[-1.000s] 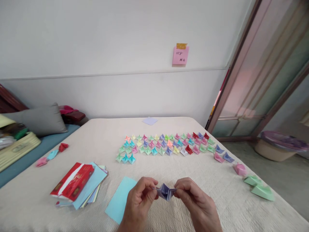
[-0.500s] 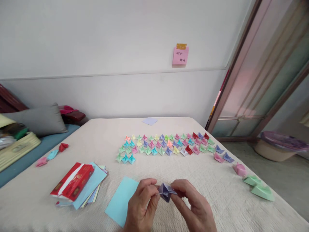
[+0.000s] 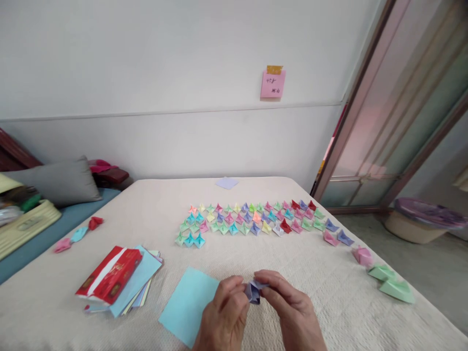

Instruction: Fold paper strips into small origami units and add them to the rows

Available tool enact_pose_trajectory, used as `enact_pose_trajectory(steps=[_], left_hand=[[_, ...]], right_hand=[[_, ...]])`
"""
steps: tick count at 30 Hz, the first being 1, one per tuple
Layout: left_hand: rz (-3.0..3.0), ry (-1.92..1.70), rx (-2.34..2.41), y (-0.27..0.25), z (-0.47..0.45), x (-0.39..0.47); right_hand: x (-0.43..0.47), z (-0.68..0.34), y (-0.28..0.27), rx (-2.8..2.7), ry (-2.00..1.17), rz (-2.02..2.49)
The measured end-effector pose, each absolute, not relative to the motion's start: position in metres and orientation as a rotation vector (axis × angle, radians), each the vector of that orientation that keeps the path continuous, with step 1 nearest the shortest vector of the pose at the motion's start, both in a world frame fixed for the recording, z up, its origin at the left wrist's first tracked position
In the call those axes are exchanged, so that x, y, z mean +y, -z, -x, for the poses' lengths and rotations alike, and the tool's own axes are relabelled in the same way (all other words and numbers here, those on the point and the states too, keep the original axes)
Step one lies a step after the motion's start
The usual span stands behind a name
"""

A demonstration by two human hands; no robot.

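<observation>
Between my two hands is a small purple folded-paper piece (image 3: 254,292), raised just above the cloth at the near edge. My left hand (image 3: 225,312) is closed on its left side, fingertips pinching the paper. On the other side my right hand (image 3: 290,307) pinches a pointed purple tip between thumb and fingers. Fingers cover part of the piece. A light blue paper sheet (image 3: 188,304) lies flat beside and partly under my left hand. Farther back stand several rows of small coloured folded-paper pieces (image 3: 233,228), much like boats in shape.
At left, a red tissue packet (image 3: 111,273) rests on a stack of coloured paper (image 3: 142,280). Larger folded pieces, such as a green one (image 3: 398,290), line the right edge. A lilac sheet (image 3: 227,183) lies by the wall. A bin (image 3: 417,224) stands right.
My left hand has turned and shifted slightly right, its fingers now closer over the purple piece. The purple piece has rotated a little between both hands. The other objects stay in place.
</observation>
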State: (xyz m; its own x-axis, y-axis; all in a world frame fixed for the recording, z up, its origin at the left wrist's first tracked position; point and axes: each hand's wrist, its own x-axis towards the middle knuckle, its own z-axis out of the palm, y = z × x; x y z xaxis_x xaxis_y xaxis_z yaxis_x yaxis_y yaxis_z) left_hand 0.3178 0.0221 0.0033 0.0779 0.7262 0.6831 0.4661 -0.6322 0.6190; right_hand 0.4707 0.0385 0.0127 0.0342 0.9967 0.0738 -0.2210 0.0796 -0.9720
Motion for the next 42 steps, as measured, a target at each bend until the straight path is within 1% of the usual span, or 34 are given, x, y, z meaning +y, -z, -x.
enact_pose_trajectory(steps=[7, 18, 24, 33, 37, 42], left_hand=[[-2.062, -1.455, 1.272, -0.009, -0.311, 0.022], [-1.586, -1.344, 1.279, -0.029, -0.317, 0.020], [-1.713, -1.359, 1.249, -0.023, -0.320, 0.019], [-1.899, -1.336, 1.190, -0.012, -0.323, 0.019], [-1.840, -1.305, 1.268, -0.011, -0.324, 0.020], [-1.617, -1.256, 1.318, -0.007, -0.327, 0.026]], right_hand=[[0.037, -0.468, -0.021, -1.086, -1.174, 1.011], [0.034, -0.466, -0.020, -1.010, -1.236, 1.085], [0.034, -0.464, -0.020, -0.956, -1.266, 1.166], [0.034, -0.459, -0.020, -0.847, -1.370, 1.162], [0.035, -0.458, -0.019, -0.855, -1.367, 1.166], [0.036, -0.457, -0.016, -0.871, -1.356, 1.152]])
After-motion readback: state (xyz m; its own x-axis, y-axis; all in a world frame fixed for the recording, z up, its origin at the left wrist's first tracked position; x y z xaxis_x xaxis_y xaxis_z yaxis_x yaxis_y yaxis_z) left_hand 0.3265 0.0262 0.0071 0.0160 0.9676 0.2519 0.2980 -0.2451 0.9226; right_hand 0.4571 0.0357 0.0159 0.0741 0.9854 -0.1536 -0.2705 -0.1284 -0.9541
